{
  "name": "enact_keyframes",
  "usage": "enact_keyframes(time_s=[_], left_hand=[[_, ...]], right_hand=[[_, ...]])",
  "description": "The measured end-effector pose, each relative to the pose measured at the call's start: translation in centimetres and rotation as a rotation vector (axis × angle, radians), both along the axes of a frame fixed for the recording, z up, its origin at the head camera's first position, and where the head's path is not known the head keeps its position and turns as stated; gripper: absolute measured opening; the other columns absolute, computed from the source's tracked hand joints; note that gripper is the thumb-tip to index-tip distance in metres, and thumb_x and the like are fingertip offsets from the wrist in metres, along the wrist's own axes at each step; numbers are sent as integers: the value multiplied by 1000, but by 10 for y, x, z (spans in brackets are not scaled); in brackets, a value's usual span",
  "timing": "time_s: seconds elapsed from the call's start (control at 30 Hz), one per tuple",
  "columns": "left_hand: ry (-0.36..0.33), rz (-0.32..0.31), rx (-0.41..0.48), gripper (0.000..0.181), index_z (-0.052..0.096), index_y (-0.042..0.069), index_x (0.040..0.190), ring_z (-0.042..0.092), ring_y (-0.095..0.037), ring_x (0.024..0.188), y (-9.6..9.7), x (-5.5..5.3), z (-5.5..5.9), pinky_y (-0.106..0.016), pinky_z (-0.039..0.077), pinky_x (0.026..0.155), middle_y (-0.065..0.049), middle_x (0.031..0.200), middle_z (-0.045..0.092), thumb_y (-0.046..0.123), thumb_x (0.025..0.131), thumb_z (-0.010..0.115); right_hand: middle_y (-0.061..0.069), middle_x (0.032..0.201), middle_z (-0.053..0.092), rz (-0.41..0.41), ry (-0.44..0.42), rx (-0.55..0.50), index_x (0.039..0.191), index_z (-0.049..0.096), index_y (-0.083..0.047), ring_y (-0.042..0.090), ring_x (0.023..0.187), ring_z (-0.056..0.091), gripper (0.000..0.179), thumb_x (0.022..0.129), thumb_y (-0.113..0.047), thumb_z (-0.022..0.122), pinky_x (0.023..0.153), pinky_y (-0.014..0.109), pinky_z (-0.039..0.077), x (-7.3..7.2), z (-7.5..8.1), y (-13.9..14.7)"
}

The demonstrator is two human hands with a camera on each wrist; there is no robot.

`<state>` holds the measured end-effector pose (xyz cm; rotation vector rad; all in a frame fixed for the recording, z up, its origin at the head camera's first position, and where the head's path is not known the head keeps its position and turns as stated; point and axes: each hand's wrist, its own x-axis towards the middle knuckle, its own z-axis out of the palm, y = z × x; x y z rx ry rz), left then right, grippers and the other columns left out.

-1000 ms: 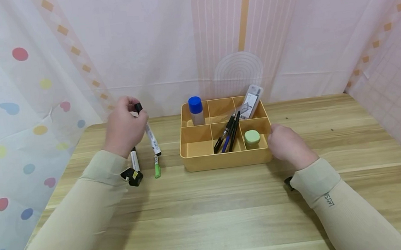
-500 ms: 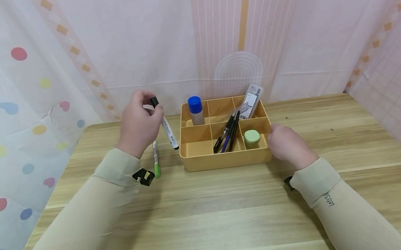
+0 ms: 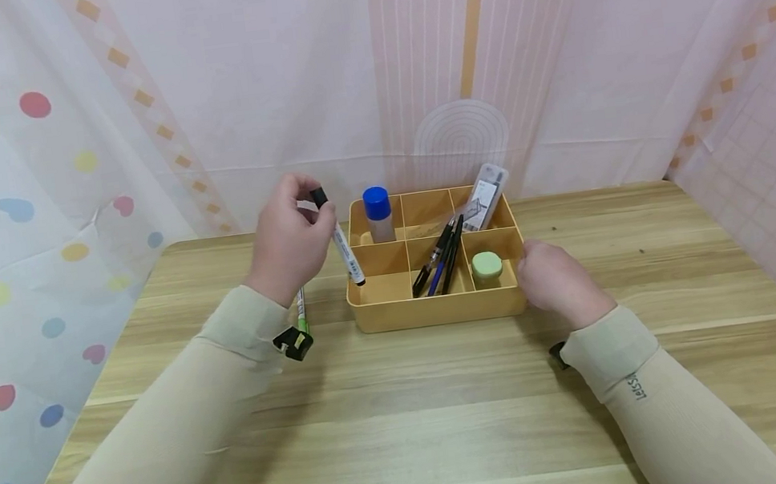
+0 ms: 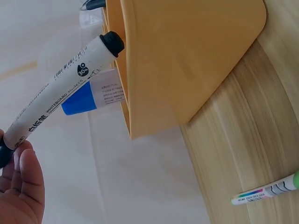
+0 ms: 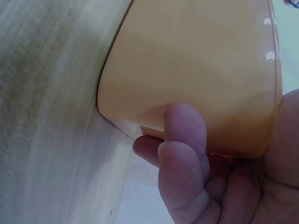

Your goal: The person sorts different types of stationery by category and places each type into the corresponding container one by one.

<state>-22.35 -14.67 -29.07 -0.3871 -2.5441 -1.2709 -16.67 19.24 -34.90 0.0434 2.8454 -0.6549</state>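
Observation:
My left hand (image 3: 292, 233) pinches a white whiteboard marker (image 3: 349, 256) by its black cap. The marker slants down, its lower end over the front left compartment of a yellow desk organizer (image 3: 397, 315). In the left wrist view, the marker (image 4: 56, 91) shows its printed barrel beside the organizer wall (image 4: 187, 51). My right hand (image 3: 560, 281) grips the organizer's right side; in the right wrist view curled fingers (image 5: 184, 126) press on its outer wall. A green-capped pen (image 3: 301, 313) lies on the table, partly hidden by my left wrist.
Inside the organizer stand a blue-capped bottle (image 3: 378, 215), several dark pens (image 3: 441, 256), a clear case (image 3: 487, 197) and a light green lidded item (image 3: 486, 265). Behind the wooden table (image 3: 439, 421) hangs a patterned curtain (image 3: 281, 85).
My left hand has carried the whiteboard marker rightward, from the table's left part to the organizer's left edge. A second marker seen earlier near that wrist is now hidden. My right hand stays put.

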Motion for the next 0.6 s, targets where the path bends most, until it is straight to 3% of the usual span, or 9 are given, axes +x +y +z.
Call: enact_keyframes(time_s=[0.4, 0.6], left_hand=[[-7, -4, -8, 29, 53, 4, 129, 72, -27, 97, 7, -2, -6, -42, 59, 82, -13, 120, 67, 14, 104, 62], [-26, -10, -21, 26, 53, 5, 128, 73, -28, 100, 10, -6, -12, -45, 61, 85, -14, 122, 67, 14, 104, 61]], right_hand=[[25, 97, 65, 4, 13, 17, 126, 54, 14, 28, 76, 61, 42, 106, -12, 28, 65, 37, 52, 0, -1, 0], [28, 102, 66, 3, 14, 13, 130, 52, 15, 29, 78, 62, 43, 107, -12, 28, 67, 39, 53, 0, -2, 0]])
